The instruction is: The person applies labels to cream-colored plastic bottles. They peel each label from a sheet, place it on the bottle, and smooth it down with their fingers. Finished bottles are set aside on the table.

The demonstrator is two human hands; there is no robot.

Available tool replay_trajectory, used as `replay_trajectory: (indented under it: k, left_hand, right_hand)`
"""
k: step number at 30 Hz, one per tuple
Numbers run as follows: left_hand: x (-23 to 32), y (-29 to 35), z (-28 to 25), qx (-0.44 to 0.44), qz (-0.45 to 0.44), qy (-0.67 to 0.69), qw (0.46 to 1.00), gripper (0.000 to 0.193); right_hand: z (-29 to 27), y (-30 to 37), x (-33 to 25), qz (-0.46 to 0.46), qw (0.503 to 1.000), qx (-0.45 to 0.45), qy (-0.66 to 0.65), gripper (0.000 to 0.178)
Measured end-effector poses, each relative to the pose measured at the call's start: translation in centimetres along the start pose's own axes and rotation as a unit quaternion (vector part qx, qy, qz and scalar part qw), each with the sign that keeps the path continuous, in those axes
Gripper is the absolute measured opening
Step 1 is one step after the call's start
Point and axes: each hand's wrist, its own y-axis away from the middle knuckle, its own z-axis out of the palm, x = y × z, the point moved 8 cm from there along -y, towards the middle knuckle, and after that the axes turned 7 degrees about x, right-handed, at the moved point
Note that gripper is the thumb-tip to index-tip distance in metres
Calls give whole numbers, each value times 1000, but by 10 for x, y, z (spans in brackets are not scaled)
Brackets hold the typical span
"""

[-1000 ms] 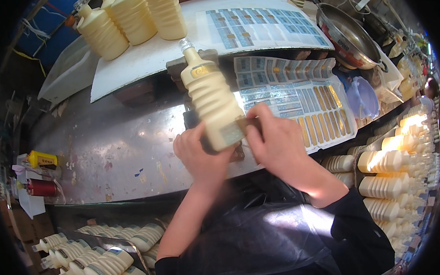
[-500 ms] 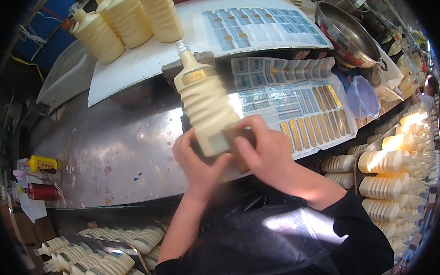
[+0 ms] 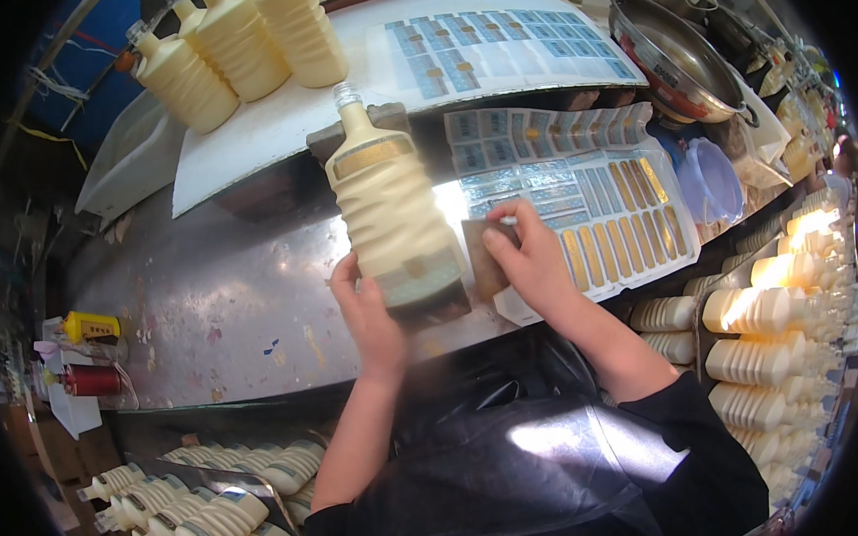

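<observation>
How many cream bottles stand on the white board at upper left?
4 visible: the leftmost bottle, a partly hidden bottle just behind it, the middle bottle, and the rightmost bottle. More may be hidden behind these.

A bottle (image 3: 387, 197) lies over the middle of the table (image 3: 218, 308), neck pointing away; the left hand (image 3: 366, 310) is at its lower left side; the right hand (image 3: 535, 260), holding a flat pad (image 3: 485, 265), is just right of it; label sheets (image 3: 630, 223) lie farther right; behind is a board (image 3: 249, 159), with standing bottles (image 3: 243, 45) on its left end and a sticker sheet (image 3: 510, 45) toward its right; a tub (image 3: 132, 157) is left of the board, a pan (image 3: 667, 86) right; a basin (image 3: 711, 180) sits nearer than the pan.
</observation>
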Motion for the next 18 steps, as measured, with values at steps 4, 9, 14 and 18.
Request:
replay_trajectory:
  k: [4, 9, 14, 18]
  left_hand:
    - [6, 4, 2, 13, -10, 7, 1000, 46]
    - [4, 5, 2, -13, 25, -58, 998, 47]
    - [-6, 1, -7, -29, -4, -10, 1000, 46]
    - [-4, 1, -7, -41, -37, 29, 998, 50]
  right_hand:
    - [7, -11, -50, -120, 988, 52, -84, 35]
    - [31, -16, -76, -186, 978, -70, 58, 37]
    - [24, -20, -38, -169, 985, -28, 22, 36]
    - [20, -22, -20, -167, 986, 8, -5, 35]
